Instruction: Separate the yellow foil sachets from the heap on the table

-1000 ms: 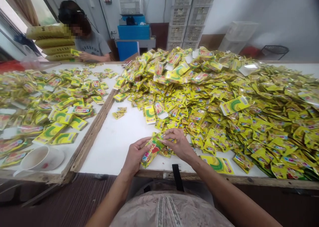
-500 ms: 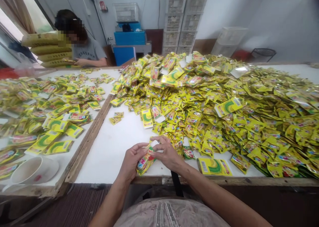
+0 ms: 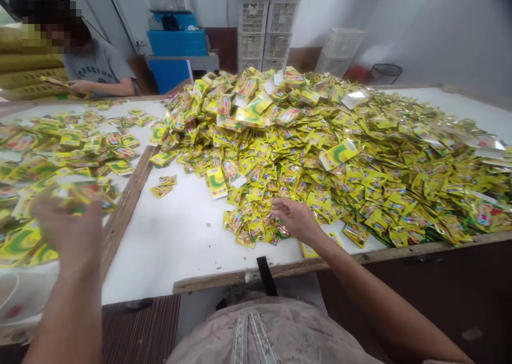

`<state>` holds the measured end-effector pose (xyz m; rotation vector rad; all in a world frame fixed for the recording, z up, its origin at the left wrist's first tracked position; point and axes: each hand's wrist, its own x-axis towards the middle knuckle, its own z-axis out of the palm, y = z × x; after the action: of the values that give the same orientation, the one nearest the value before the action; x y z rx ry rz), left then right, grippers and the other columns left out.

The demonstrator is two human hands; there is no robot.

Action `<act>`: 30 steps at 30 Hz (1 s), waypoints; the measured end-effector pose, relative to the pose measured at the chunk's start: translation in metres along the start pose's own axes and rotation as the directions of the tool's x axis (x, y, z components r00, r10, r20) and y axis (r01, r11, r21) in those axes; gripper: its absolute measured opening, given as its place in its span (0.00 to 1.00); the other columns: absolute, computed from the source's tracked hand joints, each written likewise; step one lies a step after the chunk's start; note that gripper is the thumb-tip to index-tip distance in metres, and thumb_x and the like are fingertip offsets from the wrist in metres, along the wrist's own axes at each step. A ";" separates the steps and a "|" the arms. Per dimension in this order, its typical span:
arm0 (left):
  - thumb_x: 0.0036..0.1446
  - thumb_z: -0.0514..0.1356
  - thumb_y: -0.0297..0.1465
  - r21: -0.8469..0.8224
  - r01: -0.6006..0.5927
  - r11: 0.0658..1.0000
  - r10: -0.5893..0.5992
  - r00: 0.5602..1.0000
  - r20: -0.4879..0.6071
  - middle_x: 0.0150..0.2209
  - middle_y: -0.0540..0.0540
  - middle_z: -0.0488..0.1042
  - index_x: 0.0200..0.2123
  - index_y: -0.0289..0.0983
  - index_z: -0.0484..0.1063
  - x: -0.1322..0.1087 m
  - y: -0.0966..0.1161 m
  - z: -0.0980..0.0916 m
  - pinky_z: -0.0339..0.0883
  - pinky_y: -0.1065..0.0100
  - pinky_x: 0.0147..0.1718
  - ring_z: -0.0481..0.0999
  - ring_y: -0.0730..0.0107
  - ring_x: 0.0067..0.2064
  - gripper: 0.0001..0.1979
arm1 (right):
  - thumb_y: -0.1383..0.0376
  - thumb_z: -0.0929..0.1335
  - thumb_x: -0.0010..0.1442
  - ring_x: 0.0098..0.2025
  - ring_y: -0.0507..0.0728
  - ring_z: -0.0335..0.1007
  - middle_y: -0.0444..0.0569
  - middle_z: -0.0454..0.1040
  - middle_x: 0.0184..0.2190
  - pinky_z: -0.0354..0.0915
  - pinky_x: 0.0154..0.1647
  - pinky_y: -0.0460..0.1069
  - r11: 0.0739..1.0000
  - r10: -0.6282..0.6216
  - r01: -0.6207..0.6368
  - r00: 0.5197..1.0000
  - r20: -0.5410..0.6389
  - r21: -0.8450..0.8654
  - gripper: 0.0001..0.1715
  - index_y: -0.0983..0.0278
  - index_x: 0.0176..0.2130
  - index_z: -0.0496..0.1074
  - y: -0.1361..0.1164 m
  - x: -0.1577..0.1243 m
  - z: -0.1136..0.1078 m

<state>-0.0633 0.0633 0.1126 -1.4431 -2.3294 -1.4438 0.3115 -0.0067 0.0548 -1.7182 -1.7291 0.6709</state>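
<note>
My left hand [image 3: 72, 223] is over the boxes on the left side and smeared by motion. A blurred yellow snack box [image 3: 90, 191] shows at its fingertips; whether the fingers grip it cannot be told. At the near edge of a large heap of small yellow sachets [image 3: 256, 223], my right hand [image 3: 295, 218] has its fingers curled together on the sachets. What lies in those fingers, if anything, is hidden. A yellow box [image 3: 309, 251] lies partly under my right forearm. Two more boxes, one being a yellow box with a green curve [image 3: 216, 183], rest against the heap.
A wooden strip [image 3: 132, 201] divides the white table [image 3: 176, 231]. Many flat boxes [image 3: 72, 138] lie left of it, with a white cup [image 3: 24, 294] at the near left corner. Across the table a person in a grey shirt [image 3: 96, 65] handles a packet. Stacked crates [image 3: 254, 23] stand behind.
My left hand has gone from the table's front middle to the boxes on the left. The right hand has parted from it and moved onto the sachets. The view has turned right.
</note>
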 end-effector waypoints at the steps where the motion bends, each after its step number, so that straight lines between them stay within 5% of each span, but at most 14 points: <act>1: 0.46 0.62 0.38 0.056 -0.051 0.997 0.055 0.996 -0.076 0.55 0.38 0.65 0.56 0.29 0.56 0.004 0.004 0.001 0.63 0.57 0.47 0.67 0.53 0.52 0.36 | 0.65 0.67 0.54 0.40 0.57 0.71 0.51 0.76 0.37 0.64 0.41 0.51 0.993 0.023 -0.022 1.000 0.007 -0.114 0.15 0.63 0.44 0.71 0.011 -0.005 -0.006; 2: 0.48 0.61 0.39 0.065 -0.092 0.994 0.095 0.995 -0.042 0.55 0.38 0.64 0.56 0.30 0.55 0.001 0.011 0.005 0.63 0.58 0.48 0.67 0.54 0.52 0.35 | 0.67 0.69 0.52 0.42 0.59 0.70 0.52 0.76 0.40 0.63 0.42 0.52 0.973 0.021 -0.013 0.999 0.032 -0.229 0.19 0.63 0.46 0.70 0.021 -0.009 -0.009; 4: 0.52 0.58 0.39 0.025 -0.116 0.993 0.108 0.969 0.223 0.48 0.42 0.70 0.50 0.33 0.63 -0.025 0.028 0.021 0.66 0.62 0.41 0.72 0.61 0.42 0.24 | 0.70 0.70 0.48 0.46 0.62 0.66 0.53 0.75 0.42 0.61 0.42 0.53 0.911 -0.011 0.054 0.994 0.107 -0.408 0.27 0.63 0.49 0.69 0.035 -0.015 -0.008; 5: 0.52 0.58 0.38 0.010 -0.133 0.991 0.118 0.905 0.408 0.42 0.43 0.72 0.46 0.34 0.66 -0.045 0.036 0.033 0.66 0.65 0.37 0.73 0.64 0.37 0.20 | 0.70 0.70 0.47 0.46 0.62 0.65 0.53 0.75 0.42 0.59 0.42 0.53 0.881 -0.019 0.082 0.990 0.139 -0.465 0.27 0.63 0.49 0.69 0.039 -0.017 -0.005; 7: 0.50 0.60 0.38 0.026 -0.196 0.980 0.124 0.712 0.692 0.36 0.44 0.74 0.40 0.36 0.69 -0.089 0.052 0.058 0.64 0.66 0.34 0.73 0.64 0.35 0.15 | 0.70 0.70 0.48 0.45 0.63 0.64 0.53 0.76 0.36 0.58 0.40 0.53 0.840 -0.014 0.102 0.986 0.167 -0.532 0.19 0.63 0.43 0.72 0.042 -0.018 0.002; 9: 0.49 0.60 0.42 -0.027 -0.316 0.948 0.206 0.548 0.811 0.37 0.42 0.73 0.40 0.36 0.69 -0.126 0.062 0.081 0.63 0.65 0.35 0.72 0.60 0.38 0.19 | 0.68 0.70 0.50 0.41 0.63 0.64 0.52 0.75 0.31 0.57 0.39 0.52 0.827 -0.019 0.102 0.988 0.154 -0.552 0.07 0.64 0.33 0.74 0.042 -0.017 0.006; 11: 0.50 0.60 0.42 -0.040 -0.396 0.917 0.243 0.478 0.844 0.38 0.40 0.72 0.40 0.35 0.69 -0.148 0.066 0.096 0.61 0.65 0.36 0.71 0.57 0.42 0.19 | 0.67 0.68 0.52 0.37 0.61 0.65 0.52 0.73 0.30 0.57 0.37 0.52 0.860 -0.057 0.091 0.995 0.083 -0.503 0.02 0.64 0.29 0.72 0.038 -0.014 0.005; 14: 0.49 0.60 0.39 0.005 -0.404 0.915 0.197 0.456 0.868 0.38 0.41 0.71 0.40 0.35 0.67 -0.157 0.064 0.102 0.59 0.65 0.35 0.70 0.57 0.41 0.17 | 0.62 0.65 0.57 0.34 0.58 0.66 0.52 0.71 0.31 0.60 0.34 0.51 0.959 -0.087 0.048 0.987 -0.131 -0.280 0.08 0.64 0.32 0.71 0.031 -0.009 0.001; 16: 0.47 0.62 0.37 0.039 -0.404 0.914 0.176 0.481 0.859 0.38 0.42 0.70 0.40 0.36 0.67 -0.157 0.062 0.100 0.58 0.66 0.34 0.69 0.57 0.41 0.17 | 0.58 0.65 0.56 0.34 0.58 0.67 0.50 0.71 0.31 0.62 0.35 0.51 0.997 -0.036 0.021 0.977 -0.210 -0.075 0.11 0.63 0.34 0.71 0.025 -0.005 0.003; 21: 0.50 0.56 0.26 -0.046 -0.370 0.928 0.261 0.557 0.789 0.37 0.44 0.72 0.37 0.39 0.68 -0.154 0.051 0.091 0.58 0.66 0.36 0.69 0.60 0.41 0.09 | 0.56 0.67 0.51 0.31 0.55 0.67 0.45 0.72 0.28 0.64 0.33 0.50 0.939 0.081 -0.075 0.997 -0.004 0.337 0.13 0.63 0.33 0.70 0.010 0.007 0.031; 26: 0.52 0.57 0.36 -0.293 0.124 0.948 0.161 0.606 0.779 0.27 0.51 0.71 0.29 0.39 0.68 -0.142 0.034 0.084 0.60 0.69 0.31 0.70 0.68 0.30 0.07 | 0.61 0.68 0.47 0.35 0.55 0.67 0.46 0.72 0.30 0.64 0.37 0.50 0.806 0.013 -0.046 0.998 0.060 0.589 0.11 0.64 0.32 0.68 -0.011 0.014 0.055; 30: 0.52 0.57 0.40 -0.387 0.451 0.804 0.108 0.531 0.841 0.28 0.53 0.70 0.30 0.39 0.66 -0.133 0.031 0.072 0.63 0.71 0.27 0.70 0.70 0.29 0.10 | 0.63 0.67 0.50 0.34 0.54 0.66 0.46 0.72 0.31 0.62 0.37 0.49 0.767 -0.053 -0.068 0.984 0.169 0.638 0.09 0.64 0.34 0.69 -0.032 0.015 0.058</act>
<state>0.0631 0.0292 0.0311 -2.6513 -2.6929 -1.9305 0.2476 0.0104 0.0388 -1.1981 -1.3581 1.2842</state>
